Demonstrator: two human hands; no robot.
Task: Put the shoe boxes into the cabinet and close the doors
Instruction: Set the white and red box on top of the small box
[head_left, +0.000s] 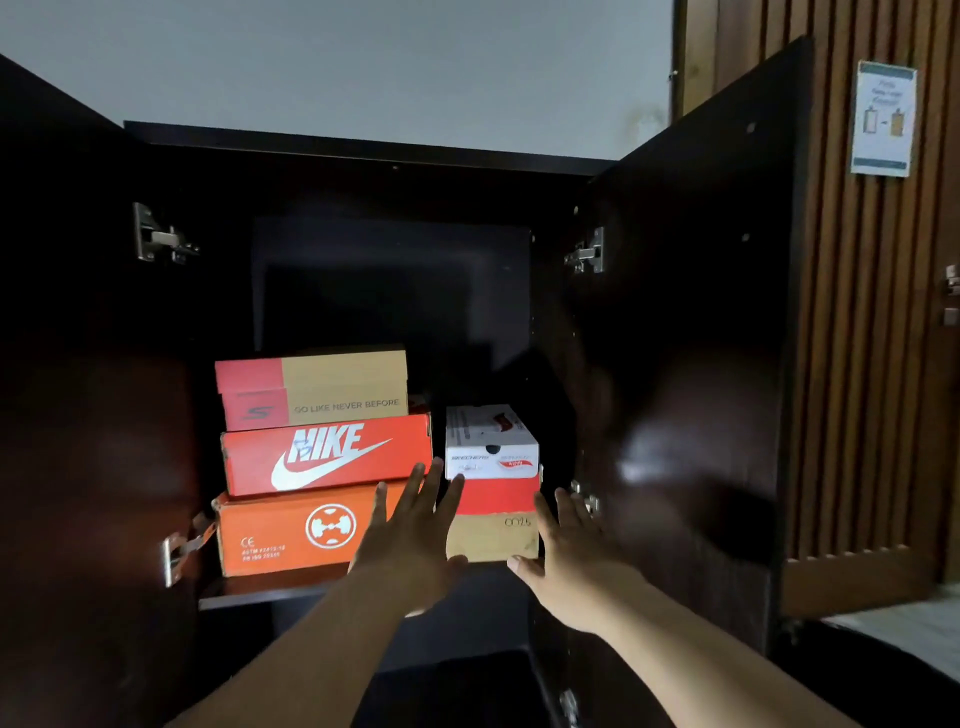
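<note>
The dark cabinet (363, 150) stands with both doors swung wide. On its shelf, at left, three boxes are stacked: an orange box (280, 535) at the bottom, a red Nike box (322, 454) on it, a tan and red box (317, 387) on top. At right a white Skechers box (491, 441) rests on a red and tan box (493, 525). My left hand (415, 530) and my right hand (566, 551) flank the red and tan box, fingers spread, palms at its sides. Neither hand closes around it.
The left door (78, 415) and the right door (701, 338) stand open toward me. A wooden slatted wall (857, 364) with a paper notice (883, 119) is at the right. Below the shelf the cabinet is dark.
</note>
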